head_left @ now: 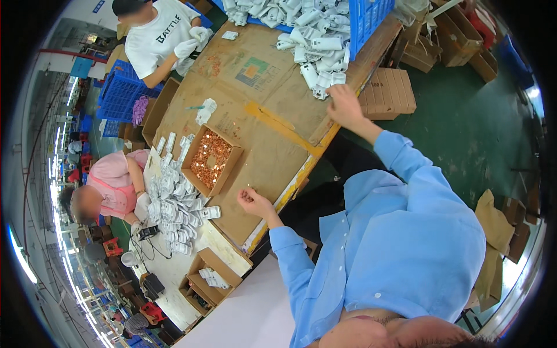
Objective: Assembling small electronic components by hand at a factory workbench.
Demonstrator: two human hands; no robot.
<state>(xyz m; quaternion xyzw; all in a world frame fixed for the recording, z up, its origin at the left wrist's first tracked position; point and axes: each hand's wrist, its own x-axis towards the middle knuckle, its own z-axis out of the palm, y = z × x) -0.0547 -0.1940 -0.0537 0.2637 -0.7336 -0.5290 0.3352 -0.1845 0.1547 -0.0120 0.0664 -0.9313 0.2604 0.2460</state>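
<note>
- Right hand [344, 107]: reached to the bottom edge of a heap of white plastic housings [325, 43]. Fingers partly bent, gap narrow. Fingertips at or just beside the nearest white housing [320, 91]; couldn't tell whether it was gripped or only touched.
- Key relation: that housing lay just left of the right fingertips in view, at the heap's tail near the table edge. Its long axis was unclear among the overlapping parts. The neighbour just above it ran slantwise, upper left to lower right.
- Right hand was clearly the nearer one; left was well apart, farther down the same table edge.
- Left hand [255, 203]: loosely curled over the cardboard-covered table [255, 148], fingers drawn in. Couldn't tell whether anything sat inside the curl.
- Nearest to the left hand: open carton [228, 168] of copper-coloured bits [209, 156], up and left of it, apart from the fingers. A second pile of white housings [174, 200] lay beyond, to the left.
- Blue crate [366, 26] stood behind the right-hand heap; strip of yellow tape [278, 124] crossed the cardboard between the hands.
- Co-worker in pink [113, 185] had gloved hands at the left pile; co-worker in white [165, 40] stood at the far side, also gloved.
</note>
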